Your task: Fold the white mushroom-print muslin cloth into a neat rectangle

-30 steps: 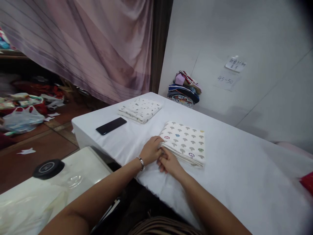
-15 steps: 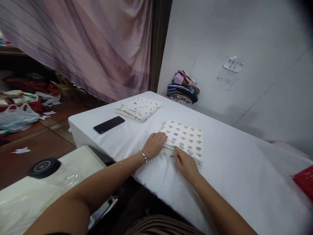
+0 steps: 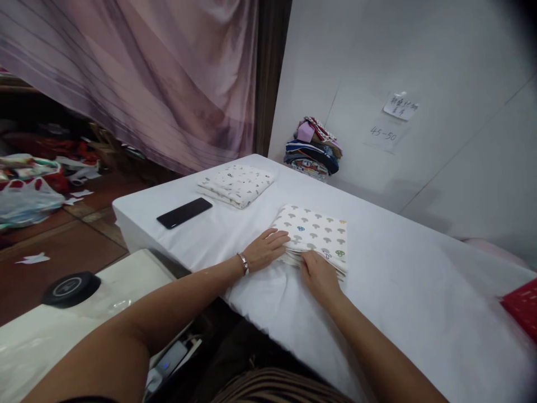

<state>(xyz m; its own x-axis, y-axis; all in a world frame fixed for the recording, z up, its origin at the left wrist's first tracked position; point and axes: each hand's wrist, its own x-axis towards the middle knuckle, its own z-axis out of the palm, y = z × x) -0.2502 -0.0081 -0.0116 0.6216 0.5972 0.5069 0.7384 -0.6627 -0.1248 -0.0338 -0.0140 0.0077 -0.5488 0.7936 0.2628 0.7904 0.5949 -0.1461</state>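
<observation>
Head view: the mushroom-print cloth (image 3: pixel 312 228) lies folded on the white-covered desk (image 3: pixel 394 296), near its front edge. The left hand (image 3: pixel 260 251) rests its fingers nearly flat, close together, on the near-left corner — seemingly to steady the layers — while the right hand (image 3: pixel 322 278) curls its fingers at the near edge; whether they pinch it, I cannot tell. The phone (image 3: pixel 184 212) and speckled cloth (image 3: pixel 238 186) sit apart, probably leaving elbow room.
</observation>
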